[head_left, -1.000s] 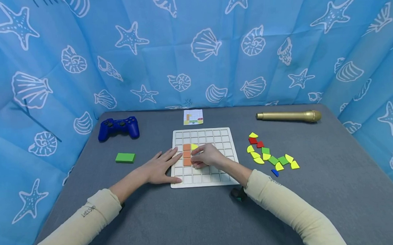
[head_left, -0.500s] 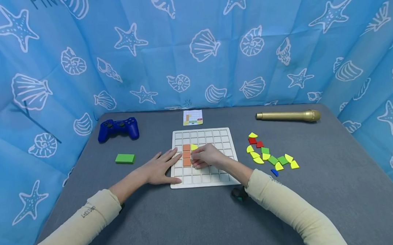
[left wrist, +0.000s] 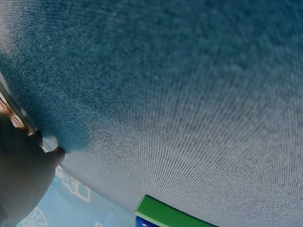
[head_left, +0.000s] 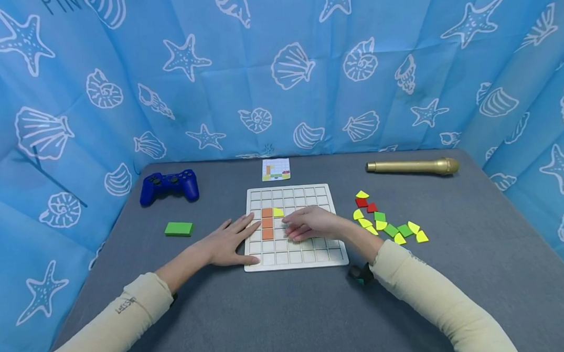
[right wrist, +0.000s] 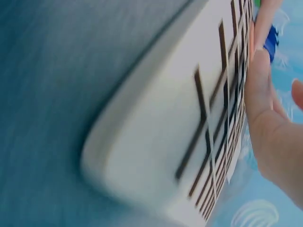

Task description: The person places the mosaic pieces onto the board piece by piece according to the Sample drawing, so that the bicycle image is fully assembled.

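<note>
A white grid board (head_left: 309, 253) lies flat in the middle of the table. Three orange square tiles (head_left: 267, 223) fill a column of cells toward its left, and a yellow quarter-circle tile (head_left: 278, 212) sits in the cell right of the top one. My left hand (head_left: 228, 244) rests with spread fingers on the board's left edge. Just right of the orange column, my right hand (head_left: 314, 223) hovers low over the cells, its fingers loosely bent and nothing visible in them. The right wrist view shows this hand (right wrist: 274, 123) beside the board's grid (right wrist: 222, 118).
Right of the board lie loose yellow, red and green tiles (head_left: 380, 217). A patterned card (head_left: 276, 169) lies behind the board. A gold microphone (head_left: 411, 167) is at back right. On the left are a blue game controller (head_left: 169, 186) and a green block (head_left: 179, 229).
My right hand has drawn back to the right from the orange column, its fingers loosening, so the yellow tile and nearby cells show more fully. My left hand has stayed in place.
</note>
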Demonstrator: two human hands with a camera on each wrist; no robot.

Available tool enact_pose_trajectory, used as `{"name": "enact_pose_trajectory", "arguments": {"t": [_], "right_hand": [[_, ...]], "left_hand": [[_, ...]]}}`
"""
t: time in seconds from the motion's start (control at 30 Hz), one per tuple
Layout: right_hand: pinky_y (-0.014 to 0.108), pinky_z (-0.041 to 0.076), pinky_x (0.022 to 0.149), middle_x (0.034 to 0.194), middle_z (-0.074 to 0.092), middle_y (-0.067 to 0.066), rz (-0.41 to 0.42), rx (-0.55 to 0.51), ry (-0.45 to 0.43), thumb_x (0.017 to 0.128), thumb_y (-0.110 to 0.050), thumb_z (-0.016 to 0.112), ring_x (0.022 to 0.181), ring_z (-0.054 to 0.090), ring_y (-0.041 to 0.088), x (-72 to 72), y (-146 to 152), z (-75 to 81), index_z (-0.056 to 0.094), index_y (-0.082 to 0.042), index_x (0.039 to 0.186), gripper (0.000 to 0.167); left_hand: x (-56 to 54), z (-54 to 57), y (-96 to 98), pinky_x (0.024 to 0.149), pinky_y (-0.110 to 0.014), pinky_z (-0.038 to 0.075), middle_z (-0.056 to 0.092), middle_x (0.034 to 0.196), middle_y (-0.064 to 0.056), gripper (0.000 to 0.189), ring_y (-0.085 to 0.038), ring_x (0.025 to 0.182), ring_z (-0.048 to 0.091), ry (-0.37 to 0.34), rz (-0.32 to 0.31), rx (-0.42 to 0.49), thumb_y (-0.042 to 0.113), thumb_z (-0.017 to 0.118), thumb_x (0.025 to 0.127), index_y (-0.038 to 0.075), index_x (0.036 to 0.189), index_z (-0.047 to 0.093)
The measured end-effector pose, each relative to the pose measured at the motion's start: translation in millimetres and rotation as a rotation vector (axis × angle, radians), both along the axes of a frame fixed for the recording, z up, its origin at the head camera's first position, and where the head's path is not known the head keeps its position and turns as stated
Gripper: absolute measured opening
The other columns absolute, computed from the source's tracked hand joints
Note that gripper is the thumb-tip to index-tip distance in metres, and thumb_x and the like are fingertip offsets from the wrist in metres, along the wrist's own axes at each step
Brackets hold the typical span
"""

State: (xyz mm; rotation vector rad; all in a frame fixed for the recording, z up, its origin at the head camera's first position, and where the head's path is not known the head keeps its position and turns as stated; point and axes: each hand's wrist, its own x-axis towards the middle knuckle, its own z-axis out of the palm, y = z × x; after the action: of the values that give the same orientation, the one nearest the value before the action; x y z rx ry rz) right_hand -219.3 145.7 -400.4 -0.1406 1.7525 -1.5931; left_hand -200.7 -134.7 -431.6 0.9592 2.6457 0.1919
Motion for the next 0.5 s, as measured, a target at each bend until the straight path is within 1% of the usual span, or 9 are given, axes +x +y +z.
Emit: {"name": "enact_pose_trajectory", "arguments": {"t": [0.1, 0.17, 0.33, 0.5], "right_hand": [[0.036, 0.05, 0.087, 0.109, 0.063, 0.018, 0.018, -0.018, -0.02, 0.102, -0.021, 0.047, 0.086, 0.065, 0.017, -3.6, 17, 3.0, 0.048, 0.006, 0.135, 0.042], [0.036, 0.05, 0.088, 0.111, 0.062, 0.019, 0.006, -0.026, -0.027, 0.102, -0.023, 0.048, 0.086, 0.065, 0.017, -5.6, 28, 5.3, 0.046, 0.006, 0.137, 0.045], [0.039, 0.047, 0.091, 0.118, 0.059, 0.023, -0.049, -0.029, -0.008, 0.102, -0.025, 0.049, 0.089, 0.065, 0.017, -8.2, 58, 10.2, 0.041, 0.007, 0.139, 0.05], [0.04, 0.043, 0.096, 0.12, 0.057, 0.022, -0.097, -0.032, 0.022, 0.103, -0.025, 0.045, 0.094, 0.064, 0.016, -9.8, 89, 10.8, 0.034, 0.008, 0.143, 0.053]], "left_hand": [[0.0, -0.7, -0.9, 0.111, -0.053, 0.007, -0.001, 0.159, -0.004, 0.097, -0.024, 0.144, 0.004, 0.004, -0.008, 0.004, 0.078, 0.041, 0.082, 0.023, 0.155, 0.007], [0.2, -0.8, -1.2, 0.111, -0.053, 0.007, -0.001, 0.159, -0.005, 0.097, -0.025, 0.144, 0.004, 0.006, -0.013, 0.009, 0.078, 0.041, 0.082, 0.023, 0.155, 0.007], [0.7, 0.2, -1.7, 0.111, -0.054, 0.007, -0.001, 0.159, -0.005, 0.097, -0.025, 0.144, 0.004, -0.002, -0.015, 0.018, 0.077, 0.041, 0.083, 0.022, 0.155, 0.007], [0.7, 2.5, -1.7, 0.111, -0.053, 0.006, -0.001, 0.159, -0.005, 0.096, -0.025, 0.144, 0.003, -0.012, -0.01, 0.02, 0.075, 0.044, 0.084, 0.022, 0.155, 0.007]]}}
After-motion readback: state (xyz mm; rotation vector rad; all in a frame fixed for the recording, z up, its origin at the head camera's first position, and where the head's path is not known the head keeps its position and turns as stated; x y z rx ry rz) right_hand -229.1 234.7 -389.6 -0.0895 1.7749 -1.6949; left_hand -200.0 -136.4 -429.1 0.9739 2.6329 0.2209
